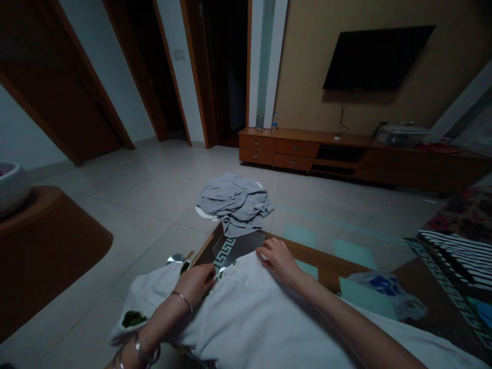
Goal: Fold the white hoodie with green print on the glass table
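Observation:
A white garment (pixel 246 318) with green print lies spread over the near end of a glass-topped table (pixel 326 266). My left hand (pixel 198 283), with bracelets on its wrist, pinches the cloth near the green print at the garment's far left edge. My right hand (pixel 279 261) presses flat on the garment's far edge, fingers curled over the fabric. Beyond both hands a crumpled grey garment (pixel 234 202) sits heaped on the table's far corner.
A clear plastic bag (pixel 388 292) and a black-and-white striped cloth (pixel 457 251) lie on the table at right. A brown rounded table (pixel 42 246) with a white bowl (pixel 11 187) stands left. A low wooden cabinet (pixel 300 148) and a wall television (pixel 374 56) are across the tiled floor.

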`<action>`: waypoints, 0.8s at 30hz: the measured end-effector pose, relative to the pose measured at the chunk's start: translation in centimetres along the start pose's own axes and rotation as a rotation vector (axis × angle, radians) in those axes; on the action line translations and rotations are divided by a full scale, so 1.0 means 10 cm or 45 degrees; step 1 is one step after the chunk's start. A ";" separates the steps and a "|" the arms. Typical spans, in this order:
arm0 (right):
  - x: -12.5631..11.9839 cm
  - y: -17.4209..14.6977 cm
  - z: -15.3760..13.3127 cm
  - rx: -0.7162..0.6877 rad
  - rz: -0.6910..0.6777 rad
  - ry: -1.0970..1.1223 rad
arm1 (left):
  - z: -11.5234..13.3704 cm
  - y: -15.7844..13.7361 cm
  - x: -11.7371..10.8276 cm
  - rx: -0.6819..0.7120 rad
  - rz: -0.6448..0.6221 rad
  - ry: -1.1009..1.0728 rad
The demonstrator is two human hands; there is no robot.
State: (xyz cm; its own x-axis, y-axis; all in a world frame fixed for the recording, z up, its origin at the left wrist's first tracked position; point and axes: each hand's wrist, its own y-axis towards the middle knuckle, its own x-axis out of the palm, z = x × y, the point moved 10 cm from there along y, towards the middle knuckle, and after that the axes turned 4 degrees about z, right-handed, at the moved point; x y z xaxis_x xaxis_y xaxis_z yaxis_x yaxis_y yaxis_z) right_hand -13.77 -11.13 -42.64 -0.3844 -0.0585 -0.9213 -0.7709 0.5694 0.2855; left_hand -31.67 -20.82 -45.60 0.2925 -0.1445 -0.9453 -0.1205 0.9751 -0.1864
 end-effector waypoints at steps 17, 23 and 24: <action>0.13 0.13 -0.20 -0.207 -0.129 0.064 | 0.51 0.10 0.03 0.255 0.075 -0.604; 0.17 0.17 -0.22 -0.214 -0.156 0.081 | 0.56 0.11 0.07 0.158 0.155 -0.506; 0.16 0.16 -0.24 -0.240 -0.151 0.099 | 0.51 0.13 0.09 0.085 0.145 -0.466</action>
State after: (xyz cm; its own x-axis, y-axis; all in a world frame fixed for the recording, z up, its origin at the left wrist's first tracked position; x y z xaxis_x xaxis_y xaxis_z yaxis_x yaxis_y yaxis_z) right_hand -16.87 -12.26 -42.97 -0.3182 -0.1832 -0.9302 -0.8912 0.3924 0.2276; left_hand -26.69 -18.86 -45.33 0.6013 0.0235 -0.7986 -0.1131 0.9920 -0.0560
